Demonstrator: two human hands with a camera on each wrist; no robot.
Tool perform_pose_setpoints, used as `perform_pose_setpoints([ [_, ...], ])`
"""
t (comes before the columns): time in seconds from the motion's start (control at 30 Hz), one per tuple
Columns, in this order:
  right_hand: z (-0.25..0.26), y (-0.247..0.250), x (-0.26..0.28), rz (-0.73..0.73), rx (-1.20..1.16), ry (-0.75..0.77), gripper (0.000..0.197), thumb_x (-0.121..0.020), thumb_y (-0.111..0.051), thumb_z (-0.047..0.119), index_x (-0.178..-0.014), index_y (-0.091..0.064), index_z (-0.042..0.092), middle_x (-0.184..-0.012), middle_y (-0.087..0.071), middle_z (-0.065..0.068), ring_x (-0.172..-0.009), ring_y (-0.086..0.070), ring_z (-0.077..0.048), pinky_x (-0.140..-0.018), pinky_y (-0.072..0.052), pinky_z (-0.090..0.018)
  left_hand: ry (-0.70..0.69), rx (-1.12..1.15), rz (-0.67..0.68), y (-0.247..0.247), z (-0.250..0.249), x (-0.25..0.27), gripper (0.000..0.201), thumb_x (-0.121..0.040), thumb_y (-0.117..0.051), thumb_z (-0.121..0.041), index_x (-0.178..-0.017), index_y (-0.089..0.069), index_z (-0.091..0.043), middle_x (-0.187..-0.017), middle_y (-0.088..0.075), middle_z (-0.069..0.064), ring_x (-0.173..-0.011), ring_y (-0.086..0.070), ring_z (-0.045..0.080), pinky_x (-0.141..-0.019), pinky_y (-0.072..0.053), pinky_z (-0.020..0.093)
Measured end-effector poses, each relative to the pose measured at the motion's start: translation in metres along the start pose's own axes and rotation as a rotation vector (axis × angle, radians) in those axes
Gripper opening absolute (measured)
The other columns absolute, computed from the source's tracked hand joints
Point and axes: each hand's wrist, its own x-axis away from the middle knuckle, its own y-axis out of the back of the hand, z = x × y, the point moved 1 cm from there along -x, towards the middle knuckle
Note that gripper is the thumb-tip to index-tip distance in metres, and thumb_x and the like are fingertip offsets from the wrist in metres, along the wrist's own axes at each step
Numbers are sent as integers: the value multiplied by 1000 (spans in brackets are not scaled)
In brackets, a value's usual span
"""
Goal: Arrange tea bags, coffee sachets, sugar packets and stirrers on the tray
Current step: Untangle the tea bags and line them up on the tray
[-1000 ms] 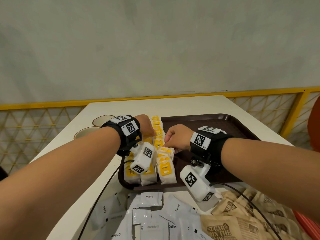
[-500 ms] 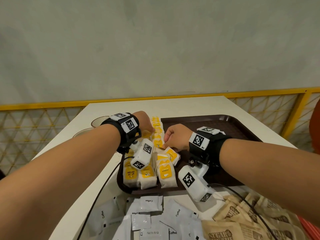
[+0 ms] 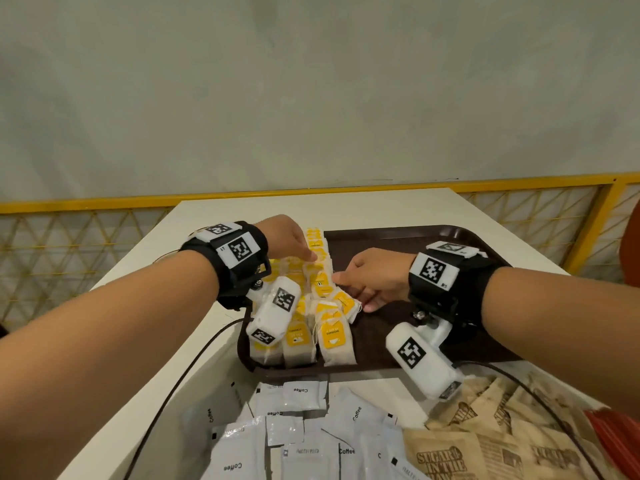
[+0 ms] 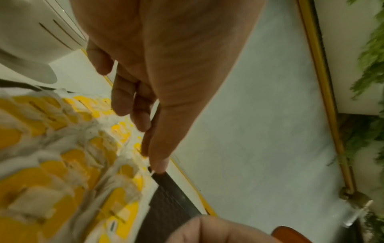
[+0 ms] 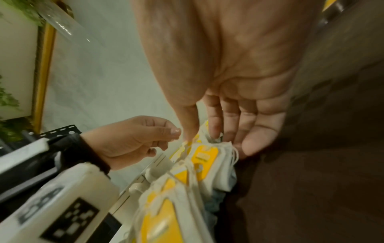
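Tea bags (image 3: 332, 332) with yellow tags lie in overlapping rows along the left side of the dark brown tray (image 3: 415, 237). My left hand (image 3: 294, 242) reaches to the far part of the rows. Its thumb and forefinger tips (image 4: 159, 164) meet in a pinch at a tea bag's edge (image 4: 145, 157). My right hand (image 3: 374, 280) sits on the tray just right of the rows. Its thumb (image 5: 188, 129) and forefinger straddle the top of a tea bag (image 5: 204, 152), and the other fingers lie straight alongside.
White coffee sachets (image 3: 301, 391) and brown sugar packets (image 3: 446, 459) are heaped on the table in front of the tray. Red stirrers (image 3: 620, 434) show at the right edge. A white cup (image 4: 31, 24) stands left of the tray. A yellow railing (image 3: 554, 180) runs behind the table.
My right hand has loosened from a fist, its fingers now stretched beside the row. My left hand has moved a little farther along the tea bags.
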Motion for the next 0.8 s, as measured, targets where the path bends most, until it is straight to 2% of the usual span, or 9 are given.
perform_pose_setpoints([
  [0.07, -4, 4, 8, 53, 57, 36, 18, -85, -71, 18, -87, -54, 12, -78, -56, -6, -63, -53, -13, -58, -49, -25, -26, -2, 73, 0, -1, 10, 29, -80, -70, -45, -89, -71, -17, -95, -66, -4, -92, -56, 12, -83, -41, 27],
  [0.17, -8, 7, 13, 51, 92, 118, 29, -76, -76, 0, -94, -56, 13, -87, -62, -10, -68, -58, -13, -63, -52, -27, -87, -50, 162, -7, -5, 24, 28, -79, -72, -43, -95, -74, -20, -96, -67, -8, -92, -57, 9, -87, -44, 26],
  [0.27, -5, 4, 15, 19, 53, 208, 24, -77, -72, -7, -93, -61, 8, -79, -62, -6, -65, -58, -14, -59, -52, -24, -151, -103, 156, -14, -9, 32, 17, -84, -69, -28, -97, -73, -17, -93, -63, -9, -80, -53, 3, -74, -43, 18],
  [0.33, -4, 2, 15, 7, 60, 240, 19, -80, -70, -6, -91, -63, 7, -75, -61, -5, -66, -57, -13, -60, -52, -22, -141, -121, 157, -14, -9, 37, 15, -86, -66, -26, -95, -71, -16, -93, -63, -6, -78, -53, 4, -71, -43, 18],
  [0.4, -6, 2, 11, -16, 81, 237, 15, -82, -69, -3, -89, -64, 9, -78, -61, -5, -68, -59, -12, -65, -54, -23, -90, -104, 182, -12, -9, 42, 23, -87, -63, -33, -95, -72, -14, -97, -66, -2, -86, -56, 10, -80, -45, 25],
  [0.5, -8, 3, 7, -39, 67, 210, 13, -85, -67, -1, -88, -62, 12, -82, -62, -5, -70, -61, -14, -67, -56, -25, -58, 8, 183, -12, -9, 52, 27, -87, -59, -37, -89, -73, -14, -99, -67, 1, -91, -58, 15, -85, -45, 29],
  [0.57, -6, 2, 8, -36, 46, 205, 12, -87, -65, 0, -90, -60, 11, -85, -61, -8, -70, -60, -15, -66, -56, -24, -126, -7, 184, -16, -10, 60, 25, -86, -63, -39, -89, -71, -16, -95, -66, -3, -91, -58, 13, -80, -46, 24],
  [0.7, 0, 7, 12, -34, 80, 213, 9, -89, -62, 3, -90, -59, 11, -91, -61, -9, -77, -59, -14, -68, -54, -24, -287, -49, 139, -24, -10, 71, 10, -86, -68, -32, -81, -63, -25, -86, -61, -11, -76, -53, 4, -64, -38, 11],
  [0.8, 3, 17, 16, -51, 33, 234, 11, -89, -61, 2, -87, -59, 12, -94, -63, -9, -82, -60, -15, -72, -54, -26, -317, -32, 161, -23, -11, 77, 8, -86, -67, -31, -85, -65, -24, -89, -64, -7, -73, -53, 1, -65, -41, 12],
])
